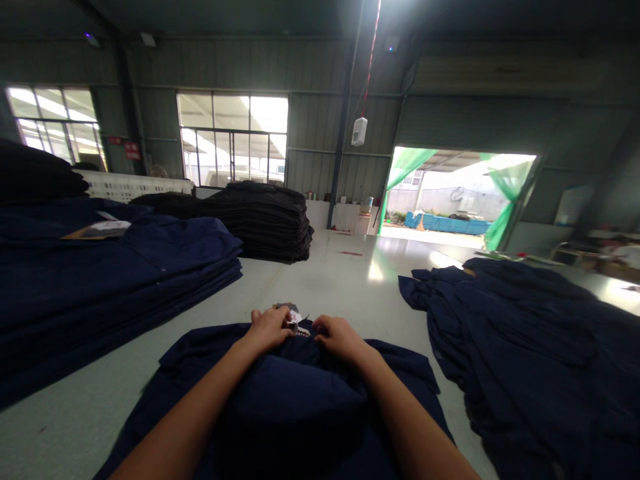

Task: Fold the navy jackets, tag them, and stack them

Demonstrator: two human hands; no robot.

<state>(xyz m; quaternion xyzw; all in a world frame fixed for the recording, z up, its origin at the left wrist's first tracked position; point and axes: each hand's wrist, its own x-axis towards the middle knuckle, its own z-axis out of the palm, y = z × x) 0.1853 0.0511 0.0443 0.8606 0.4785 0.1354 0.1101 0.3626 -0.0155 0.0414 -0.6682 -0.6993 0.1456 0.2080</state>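
A dark navy garment (295,400) lies spread on the pale table (350,280) right in front of me. My left hand (270,328) rests at its far edge, fingers curled around a small paper tag (291,313) by the collar. My right hand (337,337) sits just beside it, fingers closed and pressing on the fabric at the same edge. Both forearms stretch over the garment.
A tall stack of folded navy garments (115,273) with a tag on top fills the left. A black folded stack (265,220) stands further back. A loose heap of navy garments (540,340) lies on the right. An open doorway with green netting (450,193) is beyond.
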